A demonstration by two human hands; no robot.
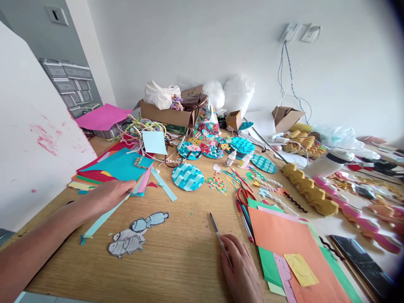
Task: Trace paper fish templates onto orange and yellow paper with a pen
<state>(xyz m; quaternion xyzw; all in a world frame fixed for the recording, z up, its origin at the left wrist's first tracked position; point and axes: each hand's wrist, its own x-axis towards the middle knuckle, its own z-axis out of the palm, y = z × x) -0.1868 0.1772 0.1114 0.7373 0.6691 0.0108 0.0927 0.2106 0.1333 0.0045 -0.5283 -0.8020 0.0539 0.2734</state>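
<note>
My left hand [118, 193] is closed at the upper end of a pale blue paper strip [104, 219], at the front edge of a stack of coloured paper [116, 162]. Its fingertips are partly hidden. Below my right hand's [241, 267] fingers, a slim dark pen [217, 228] points away across the wooden table, held loosely. Between the hands lie several cut-out paper fish [126, 244] with drawn black outlines. Another pale blue strip [164, 185] rests beside a round blue woven paper piece [187, 176].
Colourful confetti [216, 184], two small glue bottles [230, 158] and red-handled scissors [245, 195] lie farther back. Orange and green paper [280, 231] is stacked at right, near a phone [361, 263] and yellow egg-carton strips [309, 189]. A white board [41, 126] stands at left.
</note>
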